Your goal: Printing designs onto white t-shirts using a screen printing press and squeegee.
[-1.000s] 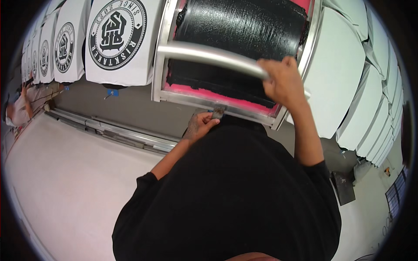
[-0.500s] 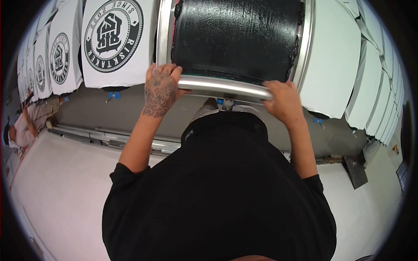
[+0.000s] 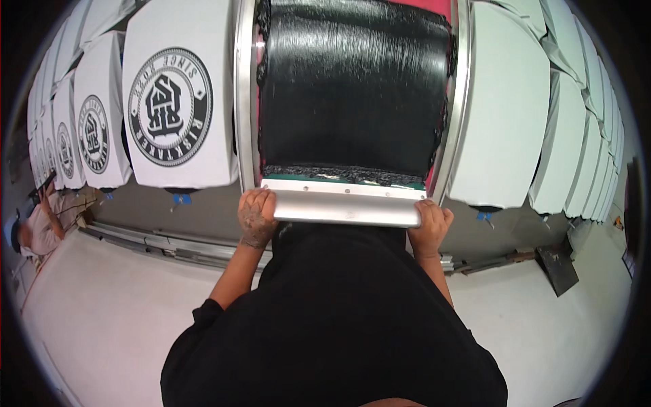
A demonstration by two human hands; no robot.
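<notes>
A metal-framed printing screen [image 3: 247, 88] is in front of me, its pink mesh mostly covered by glossy black ink [image 3: 349, 102]. At its near end lies a long silver squeegee [image 3: 346, 209] with a row of fastenings and a green blade, thick ink bunched along the blade. My left hand [image 3: 256, 217], tattooed on the back, is closed on the squeegee's left end. My right hand [image 3: 430, 224] grips the right end, fingers curled round it. My black shirt fills the lower middle of the picture.
White shirts on boards [image 3: 173, 173] run left, bearing round black prints; plain white shirts [image 3: 498, 115] run right. Metal rails [image 3: 166, 245] lie underneath, a dark plate [image 3: 557, 268] at right. Another person [image 3: 51, 224] stands at far left, hands raised to something dark.
The squeegee has come from across the ink to the near end. My left hand left a small piece below the frame and took its left end. The screen now sits lower in view.
</notes>
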